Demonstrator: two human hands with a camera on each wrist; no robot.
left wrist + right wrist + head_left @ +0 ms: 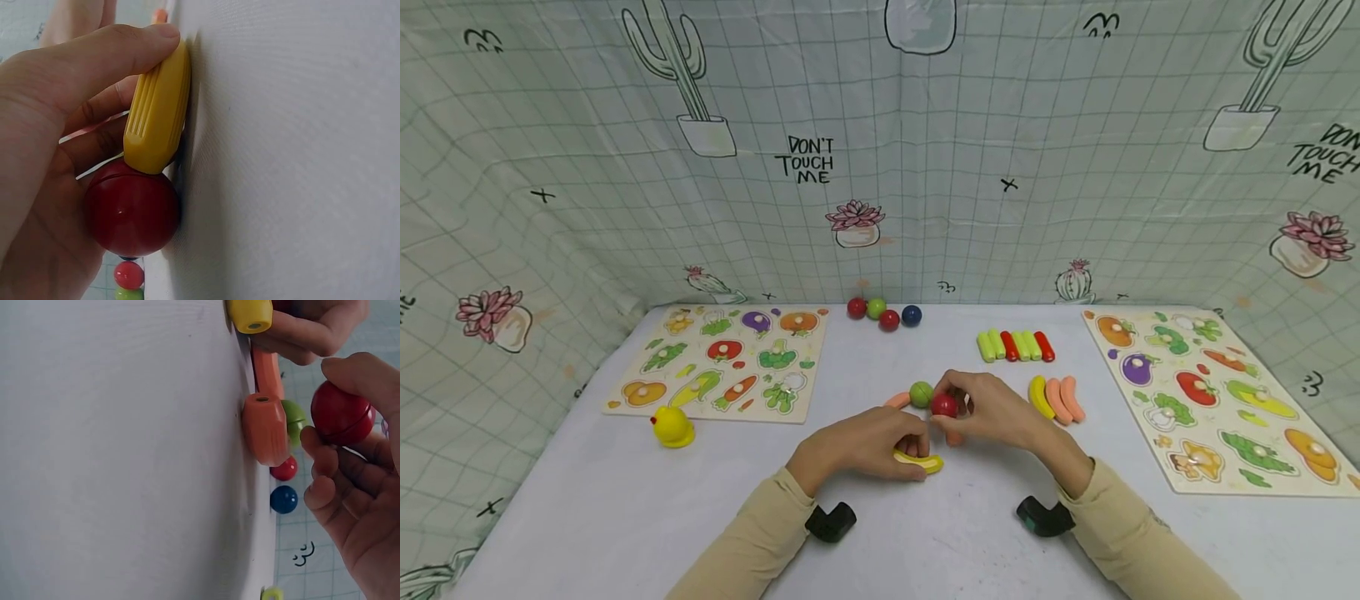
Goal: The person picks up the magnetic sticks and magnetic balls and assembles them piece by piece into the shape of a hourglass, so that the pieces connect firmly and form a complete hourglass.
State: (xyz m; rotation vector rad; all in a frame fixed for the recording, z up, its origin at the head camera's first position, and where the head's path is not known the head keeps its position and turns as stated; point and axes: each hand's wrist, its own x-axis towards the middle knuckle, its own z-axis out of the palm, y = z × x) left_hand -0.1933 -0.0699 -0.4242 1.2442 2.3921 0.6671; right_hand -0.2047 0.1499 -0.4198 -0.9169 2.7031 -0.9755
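Note:
My left hand (pixel 865 446) pinches a yellow banana-shaped piece (pixel 921 462) just above the table. A dark red ball (pixel 131 206) lies against the palm side of that hand, touching the yellow piece's end; the head view hides it. My right hand (pixel 992 412) grips another red ball (pixel 944 406) between thumb and fingertips, raised off the table. Beyond the hands rest a green ball (pixel 921 394) and an orange sausage-shaped piece (pixel 898 400). A second orange piece (pixel 265 431) stands below the right hand, partly covered in the head view.
Picture puzzle boards lie left (pixel 715 362) and right (pixel 1225 400). A yellow toy duck (pixel 673 427) sits by the left board. Several balls (pixel 889 320) line the back edge. Green and red sticks (pixel 1015 346) and curved pieces (pixel 1057 400) lie right of the hands.

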